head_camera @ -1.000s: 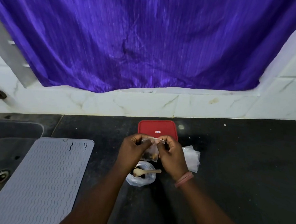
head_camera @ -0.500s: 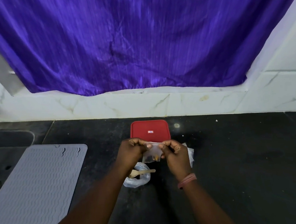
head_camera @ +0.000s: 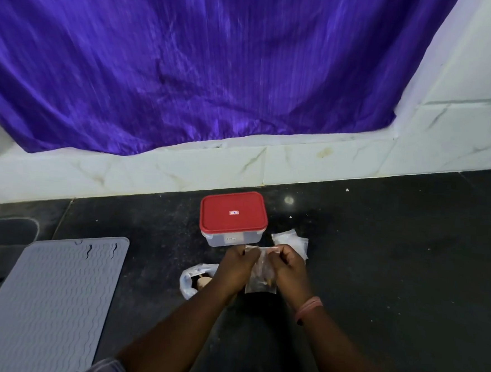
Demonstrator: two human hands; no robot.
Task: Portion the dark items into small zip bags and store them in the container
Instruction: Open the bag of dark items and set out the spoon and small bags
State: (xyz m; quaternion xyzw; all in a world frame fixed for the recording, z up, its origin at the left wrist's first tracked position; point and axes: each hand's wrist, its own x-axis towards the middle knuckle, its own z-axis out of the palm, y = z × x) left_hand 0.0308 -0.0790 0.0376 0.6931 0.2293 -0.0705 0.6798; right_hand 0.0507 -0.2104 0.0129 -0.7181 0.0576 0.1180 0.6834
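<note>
Sealing looks like the step here: left hand [head_camera: 234, 268] and right hand [head_camera: 286, 268] each pinch a top corner of the zip bag [head_camera: 261, 277], just in front of the box [head_camera: 233, 218]. I'd press along the strip, squeezing out air first.

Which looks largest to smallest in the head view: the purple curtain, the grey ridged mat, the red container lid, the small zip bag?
1. purple curtain
2. grey ridged mat
3. red container lid
4. small zip bag, partly hidden by both hands
</note>
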